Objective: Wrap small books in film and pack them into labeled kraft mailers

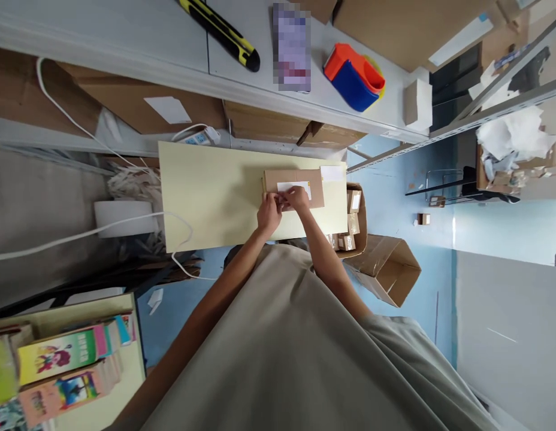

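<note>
A flat brown cardboard box (317, 194) lies on the pale yellow tabletop (210, 197), with a white label (284, 187) on its top face. My left hand (269, 212) is closed at the box's near left edge, its fingertips close to those of the other hand. Over the label's lower part, my right hand (297, 198) bends down with fingers pinched together. Whatever small thing lies between the fingertips is too small to make out. A white slip of paper (332, 173) rests at the table's far right corner.
On the shelf above are a yellow-black utility knife (224, 33), a blurred phone-shaped item (292, 51) and an orange-blue tape dispenser (354, 76). A carton of small boxes (361, 236) and an open carton (390, 269) stand right. A white cable (102, 227) crosses the table's left end.
</note>
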